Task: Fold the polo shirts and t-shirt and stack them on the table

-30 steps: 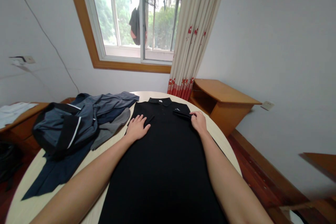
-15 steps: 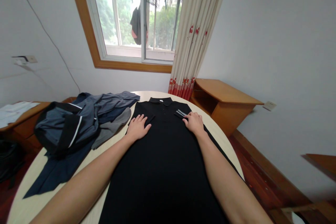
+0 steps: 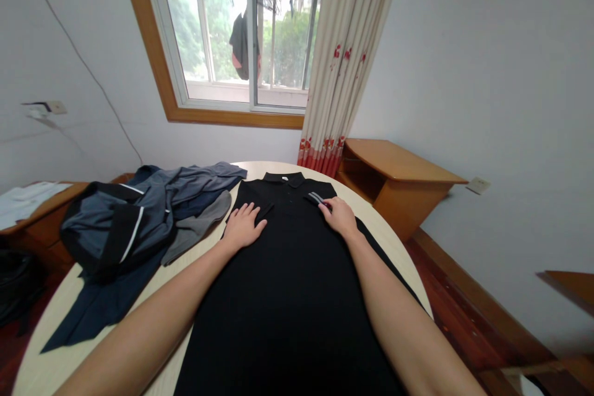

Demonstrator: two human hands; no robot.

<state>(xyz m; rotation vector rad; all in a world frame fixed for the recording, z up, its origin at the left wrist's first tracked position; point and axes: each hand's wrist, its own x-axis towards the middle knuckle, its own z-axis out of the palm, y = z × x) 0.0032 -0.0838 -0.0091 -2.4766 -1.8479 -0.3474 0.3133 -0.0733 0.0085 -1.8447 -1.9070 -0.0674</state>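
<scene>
A black polo shirt (image 3: 288,272) lies spread on the round table, its collar (image 3: 284,179) at the far end and its lower part toward me. My left hand (image 3: 244,224) rests flat with fingers spread on the shirt's left side, by the folded-in left sleeve. On the other side, my right hand (image 3: 338,215) pinches the right sleeve's cuff (image 3: 315,197), which has grey stripes and is turned inward over the chest. The lower part of the shirt is very dark, so its folds cannot be made out.
Heaped blue-grey and navy clothes (image 3: 153,210) lie on the left of the pale round table (image 3: 51,328). Beyond the table stand a wooden cabinet (image 3: 403,161) at right and a long curtain (image 3: 348,55) beside the window. A black bag (image 3: 18,284) is at far left.
My right hand has shifted slightly left, drawing the striped cuff a little further inward across the chest. My left hand stays in place.
</scene>
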